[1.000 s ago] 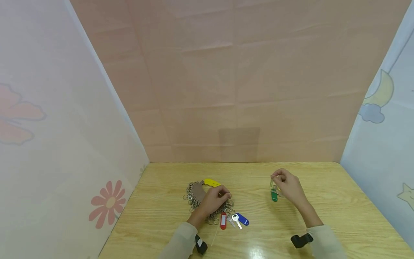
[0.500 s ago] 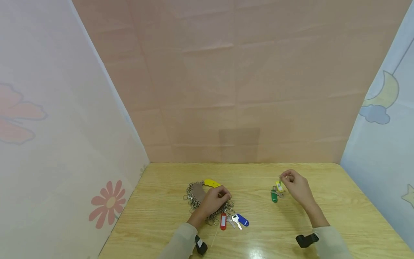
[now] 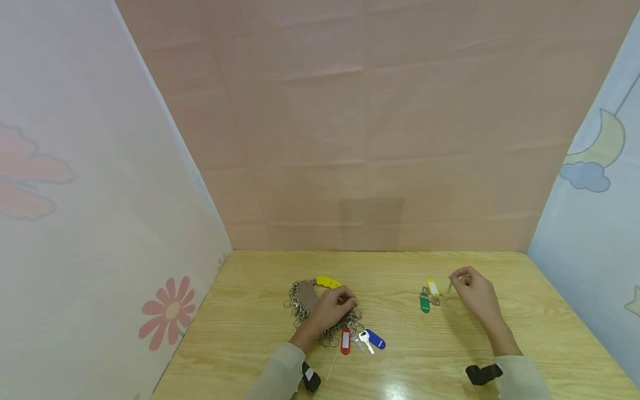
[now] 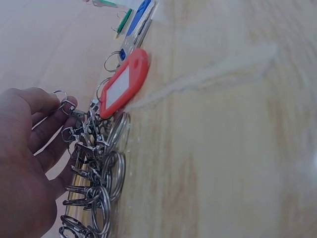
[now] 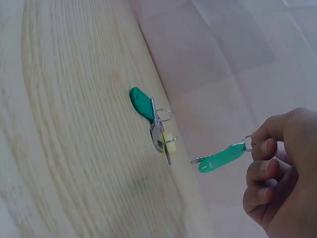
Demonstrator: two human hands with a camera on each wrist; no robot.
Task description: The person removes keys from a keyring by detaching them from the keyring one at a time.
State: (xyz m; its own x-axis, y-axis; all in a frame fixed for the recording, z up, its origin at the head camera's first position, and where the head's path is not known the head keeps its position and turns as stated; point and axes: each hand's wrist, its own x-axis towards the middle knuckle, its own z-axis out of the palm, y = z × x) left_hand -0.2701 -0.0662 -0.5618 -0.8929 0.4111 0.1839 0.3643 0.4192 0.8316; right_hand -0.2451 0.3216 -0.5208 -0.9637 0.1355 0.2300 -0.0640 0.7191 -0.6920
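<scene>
We face a pinkish-brown backdrop rising at twelve o'clock beyond a wood-grain table. At about nine o'clock on the table we see a brown, curved key holder, fringed with metal rings, its yellow grip toward one o'clock. Our left hand lies over the holder, thumb and fingertips closed in a pinch at a small ring on its edge. Our right hand, toward two o'clock, has its fingers curled, and thumb and forefinger nip the ring of a light green tag with a key behind it. At nine o'clock from that hand lie a darker green tag and a yellow tag, keys overlapping between them. At five o'clock from the holder's middle sits a red tag; just right of it, a silver key reaches toward a blue tag.
</scene>
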